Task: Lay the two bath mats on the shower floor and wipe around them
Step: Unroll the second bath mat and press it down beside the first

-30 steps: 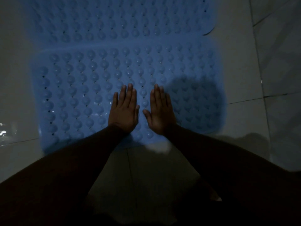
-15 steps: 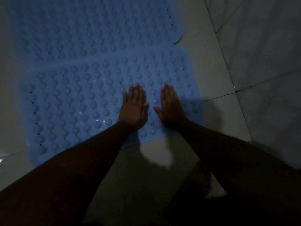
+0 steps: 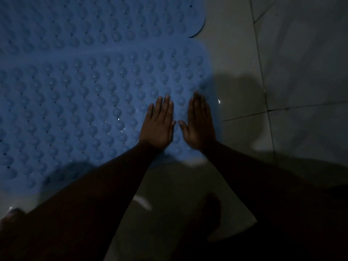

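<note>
Near mat: a blue bath mat [image 3: 75, 110] with rows of round bumps and small holes lies flat on the shower floor [image 3: 235, 53]; it fills the left and middle of the view.
Far mat: a second blue bath mat [image 3: 94, 21] of the same kind lies behind the first one, along its far edge. The two edges meet, but I cannot tell if one lies over the other.
Far mat corner: its rounded right corner shows a thin dark curved line against the floor.
Left hand: the left hand [image 3: 157, 125] rests palm down on the near mat, fingers straight and close together, holding nothing.
Right hand: the right hand [image 3: 199, 123] rests palm down on the same mat just beside the left one, fingers straight and together, close to the right edge of the mat.
Hands together: they lie side by side with the thumbs pointing to each other, a small gap between the tips.
Floor: pale glossy tiles with dark joint lines, and a small bright glint [image 3: 219, 101] just right of the right hand.
Foot: a dark bare foot [image 3: 212, 213] stands on the tiles between the forearms, near the bottom.
Light: dim, so small details are hard to see.
</note>
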